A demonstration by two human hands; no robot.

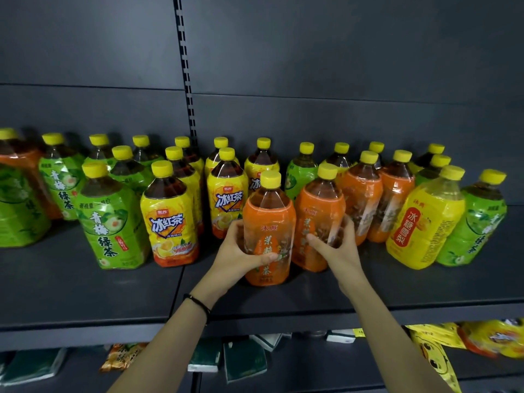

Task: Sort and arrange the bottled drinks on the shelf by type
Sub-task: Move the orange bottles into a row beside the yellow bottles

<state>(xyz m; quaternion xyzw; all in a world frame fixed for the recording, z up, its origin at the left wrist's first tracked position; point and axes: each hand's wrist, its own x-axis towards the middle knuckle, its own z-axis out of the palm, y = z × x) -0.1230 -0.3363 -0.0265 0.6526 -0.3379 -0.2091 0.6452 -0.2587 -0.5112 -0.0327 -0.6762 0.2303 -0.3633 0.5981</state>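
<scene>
My left hand (241, 255) grips an orange-label tea bottle (268, 217) standing near the front of the dark shelf (85, 296). My right hand (337, 248) wraps around a second orange-label bottle (319, 205) just right of it, tilted slightly. Two more orange bottles (360, 194) stand behind to the right. Green-label bottles (112, 219) fill the left side, yellow-and-red iced tea bottles (170, 222) the middle. A yellow pear-drink bottle (425, 222) and a green bottle (476, 222) lean at the right. All have yellow caps.
A slotted upright (185, 69) divides the grey back panel. The shelf's front strip (283, 302) is bare. Below it a lower shelf holds dark green boxes (243, 361) and yellow snack bags (490, 338).
</scene>
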